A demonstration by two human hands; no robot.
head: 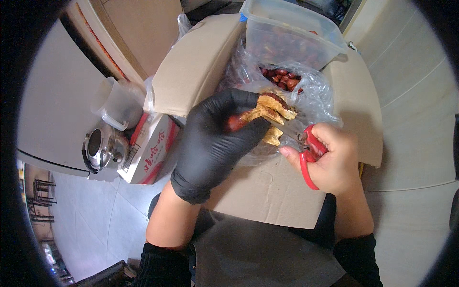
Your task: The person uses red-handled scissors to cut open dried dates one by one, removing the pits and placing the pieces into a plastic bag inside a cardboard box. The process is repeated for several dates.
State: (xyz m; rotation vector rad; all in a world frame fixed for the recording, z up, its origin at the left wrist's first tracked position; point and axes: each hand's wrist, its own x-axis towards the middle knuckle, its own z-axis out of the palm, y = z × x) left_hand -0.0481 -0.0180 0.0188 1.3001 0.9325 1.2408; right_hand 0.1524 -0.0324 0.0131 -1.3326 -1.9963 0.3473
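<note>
My left hand (pixel 218 147), in a black glove, grips a dried red date (pixel 267 111) whose wrinkled dark red skin is split to show tan flesh. Bare, my right hand (pixel 333 158) holds red-handled scissors (pixel 311 147), thumb and fingers through the loops. Their metal blades reach into the date's flesh beside my gloved thumb; the tips are hidden. Below both hands lies a clear plastic bag (pixel 319 93), its mouth showing several more red dates (pixel 285 79). The bag sits in an opened cardboard box (pixel 265 190).
A translucent plastic tub (pixel 294 39) holding reddish pieces stands at the box's far end. To the left are a white and red carton (pixel 152 154), a steel kettle (pixel 105 147) and a clear plastic pitcher (pixel 114 104). A tiled wall (pixel 412 100) runs along the right.
</note>
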